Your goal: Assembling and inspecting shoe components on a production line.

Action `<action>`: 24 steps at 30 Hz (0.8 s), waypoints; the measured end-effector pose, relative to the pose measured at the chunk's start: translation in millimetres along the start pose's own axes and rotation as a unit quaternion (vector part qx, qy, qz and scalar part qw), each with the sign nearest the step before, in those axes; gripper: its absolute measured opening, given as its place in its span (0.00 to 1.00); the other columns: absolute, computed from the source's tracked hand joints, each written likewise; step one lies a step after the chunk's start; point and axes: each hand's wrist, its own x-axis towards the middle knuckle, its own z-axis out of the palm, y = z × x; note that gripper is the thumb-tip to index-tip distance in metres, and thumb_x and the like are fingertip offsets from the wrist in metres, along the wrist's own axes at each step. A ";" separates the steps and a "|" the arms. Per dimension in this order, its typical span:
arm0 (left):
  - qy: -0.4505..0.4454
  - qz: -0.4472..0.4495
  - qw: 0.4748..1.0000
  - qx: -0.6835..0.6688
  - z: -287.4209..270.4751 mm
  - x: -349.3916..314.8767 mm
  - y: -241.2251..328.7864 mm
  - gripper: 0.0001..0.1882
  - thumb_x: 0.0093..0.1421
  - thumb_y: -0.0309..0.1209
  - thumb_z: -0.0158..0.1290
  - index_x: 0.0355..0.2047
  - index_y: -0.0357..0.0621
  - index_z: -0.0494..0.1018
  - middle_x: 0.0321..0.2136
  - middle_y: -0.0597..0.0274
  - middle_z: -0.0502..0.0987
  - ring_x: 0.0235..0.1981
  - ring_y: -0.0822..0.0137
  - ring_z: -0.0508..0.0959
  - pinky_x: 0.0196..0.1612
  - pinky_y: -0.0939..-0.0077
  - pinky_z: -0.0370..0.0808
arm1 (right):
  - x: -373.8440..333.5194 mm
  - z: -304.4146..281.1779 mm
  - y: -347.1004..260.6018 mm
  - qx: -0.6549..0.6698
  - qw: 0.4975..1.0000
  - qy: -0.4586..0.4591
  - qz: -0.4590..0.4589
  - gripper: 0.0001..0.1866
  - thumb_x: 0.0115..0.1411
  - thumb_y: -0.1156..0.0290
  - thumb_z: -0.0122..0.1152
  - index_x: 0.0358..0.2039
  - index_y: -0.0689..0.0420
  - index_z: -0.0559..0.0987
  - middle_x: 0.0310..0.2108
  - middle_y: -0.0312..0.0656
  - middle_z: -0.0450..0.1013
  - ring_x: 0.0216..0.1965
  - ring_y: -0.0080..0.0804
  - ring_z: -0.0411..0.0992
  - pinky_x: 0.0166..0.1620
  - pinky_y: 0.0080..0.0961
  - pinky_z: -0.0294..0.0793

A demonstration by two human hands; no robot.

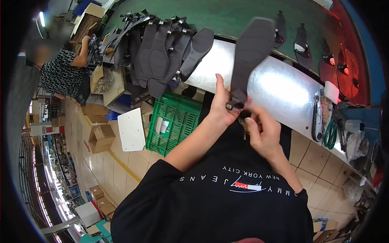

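Note:
A dark grey sandal [253, 48] is upright in front of me, its broad sole end pointing away over the metal ledge. Its lower end, with a black strap and a small shiny buckle, sits in my left hand [223, 106]; the thumb stands up beside the sole and the fingers wrap behind it. Close to the strap, my right hand [263, 130] has its fingers curled, the fingertips at the sandal's lower edge. What those fingertips pinch, if anything, is too small to make out.
A heap of dark sandals [160, 54] overhangs the ledge at left. More sandals [301, 44] lie on the green belt [227, 12], some under red light. A cutter knife [317, 119] and green-handled scissors [330, 133] lie right. Below stands a green crate [178, 109]; a person [60, 73] works far left.

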 end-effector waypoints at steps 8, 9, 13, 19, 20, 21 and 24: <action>-0.003 0.105 0.986 0.128 0.0 -11.4 -31.2 0.16 0.65 0.43 0.50 0.26 0.47 0.73 0.21 0.65 0.74 0.19 0.74 0.75 0.22 0.79 0.71 | 15.7 10.0 12.7 0.034 0.995 0.038 -0.083 0.21 0.48 0.79 0.67 0.46 0.59 0.79 0.21 0.37 0.65 0.21 0.24 0.63 0.24 0.20 0.61; -0.015 0.116 0.982 0.146 -0.2 -14.4 -33.0 0.15 0.66 0.40 0.49 0.25 0.47 0.73 0.18 0.70 0.72 0.17 0.79 0.72 0.20 0.81 0.67 | 12.2 8.8 10.2 0.004 0.995 0.042 -0.091 0.18 0.49 0.80 0.67 0.43 0.60 0.80 0.21 0.39 0.68 0.21 0.26 0.65 0.25 0.21 0.63; -0.013 0.159 0.968 0.194 10.7 -15.5 -28.0 0.19 0.63 0.40 0.54 0.19 0.43 0.73 0.17 0.75 0.69 0.19 0.84 0.66 0.22 0.87 0.61 | 15.7 8.0 3.0 -0.031 0.990 0.049 -0.127 0.17 0.49 0.78 0.67 0.43 0.58 0.80 0.22 0.41 0.70 0.20 0.28 0.69 0.23 0.23 0.67; 0.048 0.400 0.813 0.421 4.0 -20.0 47.5 0.16 0.60 0.35 0.58 0.18 0.40 0.75 0.16 0.78 0.64 0.19 0.84 0.59 0.22 0.83 0.55 | 21.7 9.7 -12.6 -0.004 0.987 0.041 -0.156 0.20 0.52 0.82 0.61 0.47 0.57 0.78 0.30 0.40 0.70 0.19 0.25 0.66 0.22 0.21 0.65; 0.066 0.405 0.819 0.401 -2.1 -16.4 70.0 0.14 0.59 0.35 0.59 0.21 0.40 0.78 0.16 0.79 0.65 0.19 0.84 0.59 0.22 0.82 0.54 | 21.1 7.1 -12.6 -0.025 0.989 0.057 -0.134 0.21 0.53 0.83 0.59 0.48 0.57 0.78 0.31 0.40 0.69 0.19 0.24 0.64 0.22 0.20 0.65; 0.077 0.396 0.817 0.412 -12.3 -17.8 97.9 0.11 0.59 0.34 0.59 0.24 0.39 0.80 0.18 0.78 0.69 0.21 0.84 0.62 0.24 0.84 0.58 | 22.6 1.4 -14.4 -0.030 0.992 0.059 -0.104 0.21 0.55 0.83 0.55 0.50 0.58 0.76 0.30 0.40 0.67 0.21 0.24 0.63 0.24 0.19 0.64; 0.140 0.488 0.753 0.417 -37.1 -6.1 159.7 0.14 0.59 0.34 0.59 0.37 0.32 0.80 0.32 0.63 0.81 0.33 0.78 0.76 0.38 0.83 0.71 | 22.8 -4.3 7.7 -0.002 0.996 0.075 -0.050 0.20 0.56 0.82 0.54 0.51 0.59 0.76 0.30 0.40 0.66 0.24 0.23 0.64 0.27 0.18 0.65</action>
